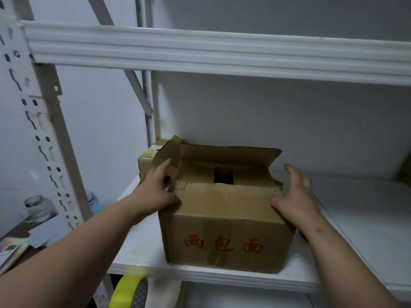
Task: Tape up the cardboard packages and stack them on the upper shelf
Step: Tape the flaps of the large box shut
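left hand (pixel 155 192): fingers spread flat against the left side of the cardboard box (pixel 224 221) near its top edge, thumb on the front upper corner, index finger reaching up to the left flap (pixel 165 157); pressing, not pinching.
right hand (pixel 295 194): open, fingers spread and raised, thumb touching the box's upper right front corner; whether the palm touches the right side cannot be told.
cardboard box: at the centre of the view, standing on the white shelf (pixel 360 230) close to its front edge, red characters (pixel 223 243) on the front face, strips of clear tape across the front.
box top: not closed; rear flap (pixel 229 156) stands up, front flap lies folded down, a dark gap (pixel 223 177) shows between them.
second box (pixel 146 161): at 10 o'clock from the main box, behind it and partly hidden, against the back left of the shelf.
upper shelf beam (pixel 200 50): at 12 o'clock, crossing the whole view above the box.
rack upright (pixel 42 134): at 9 o'clock, white with punched holes.
yellow tape roll (pixel 131 291): at 7 o'clock, below the shelf's front edge, blurred.
glass jar (pixel 36 207): far at 9 o'clock, on a dark bench beside loose papers (pixel 13 250).
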Available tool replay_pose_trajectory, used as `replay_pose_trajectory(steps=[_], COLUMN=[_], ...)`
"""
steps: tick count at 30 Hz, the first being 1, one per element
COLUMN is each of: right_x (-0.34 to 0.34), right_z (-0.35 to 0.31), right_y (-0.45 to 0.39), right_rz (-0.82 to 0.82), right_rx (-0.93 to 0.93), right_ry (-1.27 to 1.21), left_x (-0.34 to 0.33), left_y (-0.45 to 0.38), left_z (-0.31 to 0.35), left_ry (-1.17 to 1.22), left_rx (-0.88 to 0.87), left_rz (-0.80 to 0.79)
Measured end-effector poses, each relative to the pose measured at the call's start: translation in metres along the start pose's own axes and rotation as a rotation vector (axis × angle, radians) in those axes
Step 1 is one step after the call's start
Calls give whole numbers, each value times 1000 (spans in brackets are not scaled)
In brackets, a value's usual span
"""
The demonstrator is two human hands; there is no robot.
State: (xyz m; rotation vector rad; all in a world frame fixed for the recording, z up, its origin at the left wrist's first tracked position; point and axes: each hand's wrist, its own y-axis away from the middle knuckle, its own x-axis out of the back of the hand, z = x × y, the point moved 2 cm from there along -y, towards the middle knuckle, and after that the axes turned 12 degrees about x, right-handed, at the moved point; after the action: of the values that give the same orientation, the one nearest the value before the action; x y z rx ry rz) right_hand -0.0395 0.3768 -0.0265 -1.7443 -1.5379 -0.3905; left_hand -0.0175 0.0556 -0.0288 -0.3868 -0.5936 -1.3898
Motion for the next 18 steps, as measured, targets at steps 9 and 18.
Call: replay_pose_trajectory(steps=[9,18], right_x=[1,-10], right_z=[-20,-8], right_y=[-46,-53], right_rz=[-118,-217], right_rx=[229,274], right_ry=[287,493], left_x=[1,5], left_y=[-22,-43], left_z=[36,37], left_ry=[-643,-823], left_rx=[-207,-116], left_rz=[241,94])
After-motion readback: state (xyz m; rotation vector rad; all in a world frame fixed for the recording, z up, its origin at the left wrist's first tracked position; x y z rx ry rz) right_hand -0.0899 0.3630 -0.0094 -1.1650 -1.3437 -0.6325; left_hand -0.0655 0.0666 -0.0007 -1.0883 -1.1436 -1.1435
